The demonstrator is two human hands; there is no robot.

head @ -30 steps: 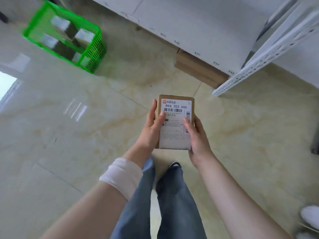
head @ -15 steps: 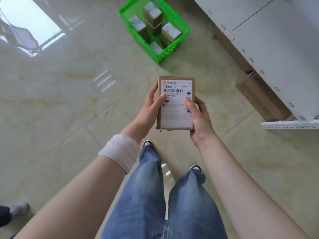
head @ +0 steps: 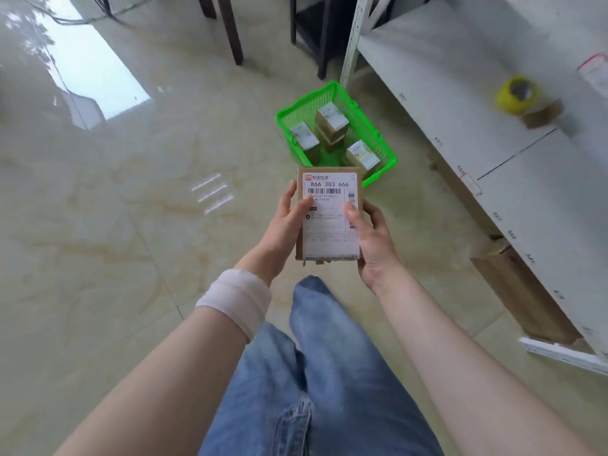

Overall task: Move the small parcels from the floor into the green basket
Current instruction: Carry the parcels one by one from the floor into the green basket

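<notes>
I hold a small brown cardboard parcel [head: 329, 222] with a white shipping label in front of me, label up. My left hand [head: 284, 225] grips its left edge and my right hand [head: 370, 238] grips its right edge. The green basket [head: 378, 139] stands on the floor just beyond the parcel, its near corner partly hidden behind it. Inside the basket lie several small parcels [head: 332, 121] with white labels.
A white metal shelf unit [head: 460, 103] runs along the right, with a yellow tape roll [head: 515, 95] on it and a brown carton [head: 519, 297] underneath. Dark furniture legs [head: 235, 31] stand behind the basket. My jeans-clad legs [head: 316, 373] are below.
The view has swung so the basket shifted from far left to centre and now sits just beyond the parcel. The parcel stays held in both hands.
</notes>
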